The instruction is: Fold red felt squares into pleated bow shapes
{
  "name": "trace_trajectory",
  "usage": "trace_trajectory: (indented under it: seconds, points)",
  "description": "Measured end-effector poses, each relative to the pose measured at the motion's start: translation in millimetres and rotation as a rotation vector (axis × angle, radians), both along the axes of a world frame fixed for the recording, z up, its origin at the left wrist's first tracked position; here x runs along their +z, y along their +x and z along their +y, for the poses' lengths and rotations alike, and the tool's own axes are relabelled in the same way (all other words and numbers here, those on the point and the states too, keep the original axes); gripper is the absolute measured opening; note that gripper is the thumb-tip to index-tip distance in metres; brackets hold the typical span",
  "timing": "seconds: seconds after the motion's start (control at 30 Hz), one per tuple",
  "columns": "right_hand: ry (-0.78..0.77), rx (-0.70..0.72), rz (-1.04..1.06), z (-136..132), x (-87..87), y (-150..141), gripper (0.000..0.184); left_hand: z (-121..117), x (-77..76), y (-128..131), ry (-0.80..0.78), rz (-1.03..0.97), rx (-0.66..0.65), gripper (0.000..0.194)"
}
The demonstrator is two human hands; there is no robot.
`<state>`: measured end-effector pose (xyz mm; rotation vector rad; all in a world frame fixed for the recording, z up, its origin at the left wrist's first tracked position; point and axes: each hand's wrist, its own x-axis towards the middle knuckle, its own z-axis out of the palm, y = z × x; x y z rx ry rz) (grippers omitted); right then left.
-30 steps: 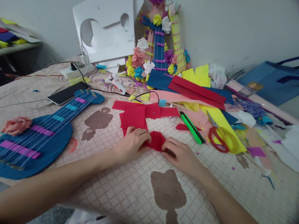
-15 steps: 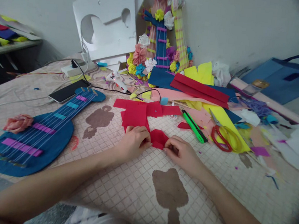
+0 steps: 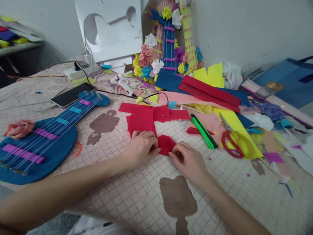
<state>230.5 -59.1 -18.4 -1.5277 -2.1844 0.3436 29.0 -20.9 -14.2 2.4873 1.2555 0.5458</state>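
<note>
Between both hands: small red paper piece (image 3: 166, 145), near edge pinched at either end.
Left hand (image 3: 141, 148): fingers closed on its left end.
Right hand (image 3: 188, 160): fingertips closed on its right end.
Just beyond the left-hand grip: stacked red sheets (image 3: 141, 120).
Beyond the right-hand grip, to its right: green cutter (image 3: 204, 131), then red-and-yellow scissors (image 3: 233, 143).
Well left of the grip: blue paper guitar (image 3: 35, 150), pink rose attached.
</note>
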Motion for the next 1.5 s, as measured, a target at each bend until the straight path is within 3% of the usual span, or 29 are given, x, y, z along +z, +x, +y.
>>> trace_trajectory:
  seconds: [0.6,1.1,1.27,1.4,1.5]
  points:
    - [-0.040,-0.078,-0.055,-1.0,-0.6,-5.5,0.012,-0.5,0.8,1.4,0.011,0.036,0.013,0.014]
    - [-0.050,-0.063,-0.002,-2.9,0.1,-5.1,0.008,2.1,0.4,0.1,-0.106,-0.098,0.038,0.008]
    - [-0.057,-0.004,-0.096,-5.1,4.4,-5.4,0.014,3.4,3.5,-1.3,-0.164,-0.089,-0.021,0.018]
    - [-0.090,-0.018,-0.059,-2.7,4.7,-9.0,0.006,2.6,5.0,-0.1,-0.172,-0.064,-0.004,0.009]
    - [-0.054,-0.086,-0.167,-3.8,1.2,-13.9,0.008,1.8,3.6,1.0,-0.136,-0.038,0.028,0.007]
